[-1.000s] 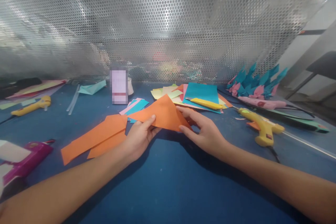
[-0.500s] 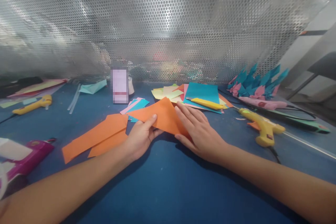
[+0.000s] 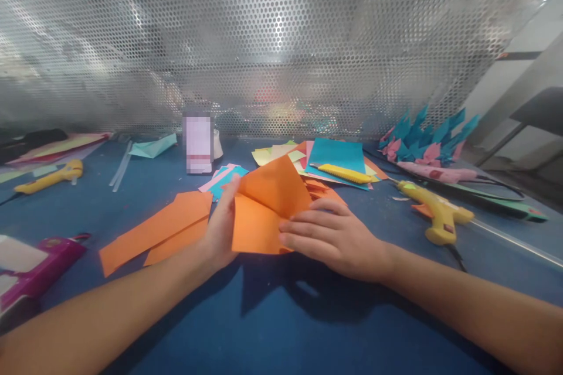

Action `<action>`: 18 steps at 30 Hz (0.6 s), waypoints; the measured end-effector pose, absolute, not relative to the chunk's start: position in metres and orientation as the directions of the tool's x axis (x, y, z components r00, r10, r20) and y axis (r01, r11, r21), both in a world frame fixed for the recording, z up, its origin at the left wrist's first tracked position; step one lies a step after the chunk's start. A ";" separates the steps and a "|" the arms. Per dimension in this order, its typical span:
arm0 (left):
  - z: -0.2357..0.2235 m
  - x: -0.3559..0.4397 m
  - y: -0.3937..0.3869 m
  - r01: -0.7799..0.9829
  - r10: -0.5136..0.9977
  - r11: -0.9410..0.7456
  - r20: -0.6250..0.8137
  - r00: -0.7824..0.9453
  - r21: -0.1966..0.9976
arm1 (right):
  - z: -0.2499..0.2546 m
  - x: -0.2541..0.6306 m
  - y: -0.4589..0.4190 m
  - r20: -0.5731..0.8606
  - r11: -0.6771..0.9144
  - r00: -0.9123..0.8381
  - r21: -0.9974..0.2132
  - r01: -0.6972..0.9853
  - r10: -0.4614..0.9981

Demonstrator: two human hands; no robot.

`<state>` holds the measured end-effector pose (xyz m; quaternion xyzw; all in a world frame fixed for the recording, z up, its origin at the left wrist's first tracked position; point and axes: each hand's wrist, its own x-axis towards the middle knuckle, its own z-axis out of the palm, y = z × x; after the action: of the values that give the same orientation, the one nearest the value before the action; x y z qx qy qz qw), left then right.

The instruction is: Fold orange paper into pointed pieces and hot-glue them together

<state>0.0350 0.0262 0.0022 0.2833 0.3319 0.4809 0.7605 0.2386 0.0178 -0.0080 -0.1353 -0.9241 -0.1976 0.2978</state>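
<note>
A folded sheet of orange paper [image 3: 257,225] is held up off the table between my two hands, with a crease running across it and its upper part raised to a point. My left hand [image 3: 222,225] grips its left edge, the thumb along the side and the other fingers hidden behind. On the right side my right hand [image 3: 334,240] closes on the paper, fingers over its front face. Other cut orange sheets [image 3: 171,225] lie flat to the left of my left hand. Behind the held paper are small orange pieces [image 3: 323,189] and blue and pink strips [image 3: 226,179].
A yellow utility knife [image 3: 343,173] rests on stacked coloured paper [image 3: 338,152]. Yellow glue guns lie at right [image 3: 442,211] and left [image 3: 50,177]. A magenta device [image 3: 53,263] stands at left, a blurred phone-like object [image 3: 199,143] behind, and blue-pink paper shapes [image 3: 424,135] at far right.
The orange paper has been turned and opened out, so its inner faces show. My left hand has shifted to the paper's left edge; my right hand's fingers now bend over the paper.
</note>
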 end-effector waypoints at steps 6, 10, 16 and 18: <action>0.001 0.028 0.033 -0.416 0.925 0.373 -0.295 0.241 0.829 | -0.009 0.242 0.019 0.563 0.886 -0.818 0.312 0.343 0.119; -0.002 0.022 0.040 -0.355 0.940 0.334 -0.278 0.198 0.873 | -0.016 0.245 0.025 0.536 0.893 -0.815 0.224 0.390 0.221; 0.003 0.015 0.040 -0.224 0.921 0.381 -0.346 0.180 0.897 | -0.019 0.248 0.030 0.507 0.906 -0.794 0.059 0.420 0.335; 0.004 0.016 0.038 -0.221 0.918 0.391 -0.361 0.165 0.894 | -0.017 0.249 0.031 0.497 0.916 -0.803 0.042 0.400 0.328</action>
<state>0.0156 0.0377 0.0040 0.3562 0.4895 0.4216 0.6750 0.2492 0.0311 -0.0175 -0.1921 -0.9468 -0.0723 0.2480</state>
